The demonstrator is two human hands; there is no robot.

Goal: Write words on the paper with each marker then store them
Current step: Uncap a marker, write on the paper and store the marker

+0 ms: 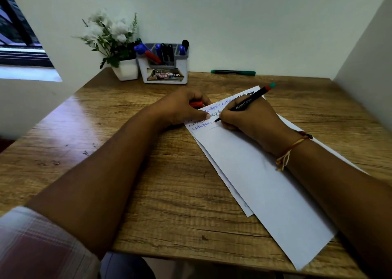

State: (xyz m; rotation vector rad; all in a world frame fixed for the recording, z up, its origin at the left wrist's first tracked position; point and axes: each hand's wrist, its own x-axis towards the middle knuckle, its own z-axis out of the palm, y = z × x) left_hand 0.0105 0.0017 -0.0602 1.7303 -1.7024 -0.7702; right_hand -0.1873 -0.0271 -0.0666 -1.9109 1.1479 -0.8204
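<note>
Marker (250,100), judged light and stiff, is being pinched near its tip in the right hand (250,119) grip; flimsy paper (265,183) beneath is being pinned by the left hand (180,107), curled round a red cap (196,104).

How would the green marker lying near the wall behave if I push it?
The green marker looks round and lies flat on the smooth table, so it would probably roll if pushed sideways. It seems slim and plastic, so it is likely light and stiff.
</note>
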